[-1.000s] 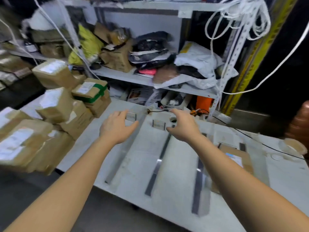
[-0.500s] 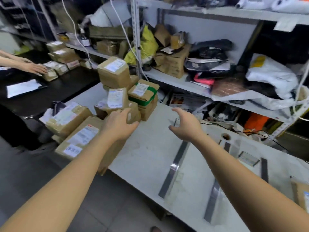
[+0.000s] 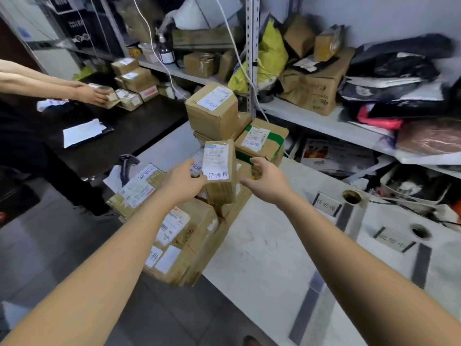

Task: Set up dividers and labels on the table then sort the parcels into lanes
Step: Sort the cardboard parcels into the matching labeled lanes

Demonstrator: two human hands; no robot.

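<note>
A heap of brown cardboard parcels (image 3: pixel 189 236) sits at the left end of the white table (image 3: pixel 262 250). A small upright parcel (image 3: pixel 220 176) with a white label stands on top of the heap. My left hand (image 3: pixel 183 182) reaches its left edge, thumb touching the label. My right hand (image 3: pixel 268 182) is open with spread fingers, just off the parcel's right side. Dark divider strips (image 3: pixel 345 216) (image 3: pixel 421 264) lie across the table. Small label cards (image 3: pixel 326 206) (image 3: pixel 394 239) stand at the lane heads.
Metal shelving (image 3: pixel 324 123) behind the table holds boxes and bags. Another person's hands (image 3: pixel 92 94) hold a small parcel on a black table (image 3: pixel 129 136) at the left. A barcode scanner (image 3: pixel 126 166) lies by the heap. Two cable holes (image 3: pixel 351 196) pierce the tabletop.
My view has swung left from the divider lanes to the parcel heap. Both hands have moved with it and now flank the small upright parcel.
</note>
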